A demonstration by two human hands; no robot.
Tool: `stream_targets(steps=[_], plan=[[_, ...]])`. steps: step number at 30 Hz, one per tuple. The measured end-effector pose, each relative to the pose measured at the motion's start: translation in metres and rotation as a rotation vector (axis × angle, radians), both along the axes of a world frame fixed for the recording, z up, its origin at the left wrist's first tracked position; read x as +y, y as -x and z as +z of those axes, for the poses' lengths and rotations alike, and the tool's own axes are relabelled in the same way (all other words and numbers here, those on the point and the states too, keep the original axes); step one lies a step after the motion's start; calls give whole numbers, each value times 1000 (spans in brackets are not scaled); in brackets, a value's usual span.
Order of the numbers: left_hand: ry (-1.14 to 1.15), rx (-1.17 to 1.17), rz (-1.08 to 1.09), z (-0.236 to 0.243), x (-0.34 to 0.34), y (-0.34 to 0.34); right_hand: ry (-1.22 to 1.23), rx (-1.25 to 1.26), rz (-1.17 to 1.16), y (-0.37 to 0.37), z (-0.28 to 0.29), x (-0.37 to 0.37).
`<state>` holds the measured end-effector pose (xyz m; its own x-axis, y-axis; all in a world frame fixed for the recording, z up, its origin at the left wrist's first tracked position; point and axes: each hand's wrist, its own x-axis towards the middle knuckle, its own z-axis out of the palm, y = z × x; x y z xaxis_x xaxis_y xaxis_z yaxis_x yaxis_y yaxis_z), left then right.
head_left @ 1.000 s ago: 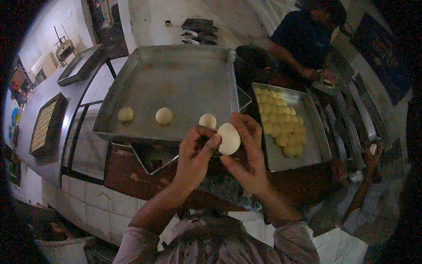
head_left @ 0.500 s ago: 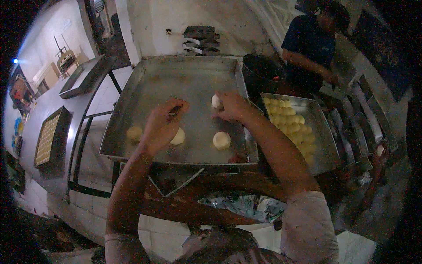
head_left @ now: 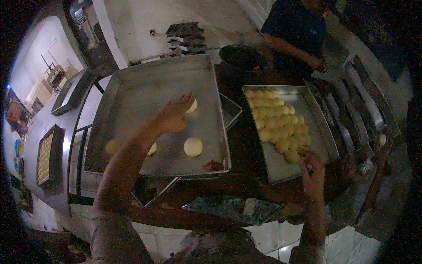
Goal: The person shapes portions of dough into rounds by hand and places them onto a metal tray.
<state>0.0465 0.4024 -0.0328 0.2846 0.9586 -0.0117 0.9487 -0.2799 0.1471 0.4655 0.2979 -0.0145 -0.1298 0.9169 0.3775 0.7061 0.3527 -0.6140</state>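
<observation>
My left hand (head_left: 178, 115) is over the large metal tray, its fingers stretched out against a pale dough ball (head_left: 192, 106). Nearer to me in that tray (head_left: 151, 86) sits another round dough ball (head_left: 193, 147). One more dough ball (head_left: 152, 148) is partly covered by my left forearm, and a duller one (head_left: 113, 146) lies farther left. My right hand (head_left: 313, 169) reaches into the smaller tray (head_left: 281, 175) on the right. Its slightly bent, parted fingers come up to the nearest of several yellowish dough balls (head_left: 278, 121) packed in rows.
A dark round tub (head_left: 241, 59) stands behind the trays. Another person (head_left: 294, 33) is at the far right, beside long metal pans (head_left: 365, 97). Plastic wrapping (head_left: 233, 209) lies at the front edge. On the left table (head_left: 59, 121) rests a filled tray (head_left: 46, 154).
My right hand has left the dough ball in the large tray and moved right to the smaller tray. My left hand has moved onto that ball. The view has turned rightward.
</observation>
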Motion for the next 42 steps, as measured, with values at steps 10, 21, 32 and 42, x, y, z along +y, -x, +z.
stream_targets(steps=[10, 21, 32, 42], plan=[[-213, -299, -2, -40, 24, 18, 63, -176, -155, -75, -81, 5], [-568, -192, -9, 9, 6, -15, 45, -518, 14, -32, -148, 136], [-203, -602, 448, 81, -218, -22, 57, -33, -139, -38, -54, 155], [-221, -721, 86, 13, -244, -65, -194, -62, 385, 72, 93, -20]])
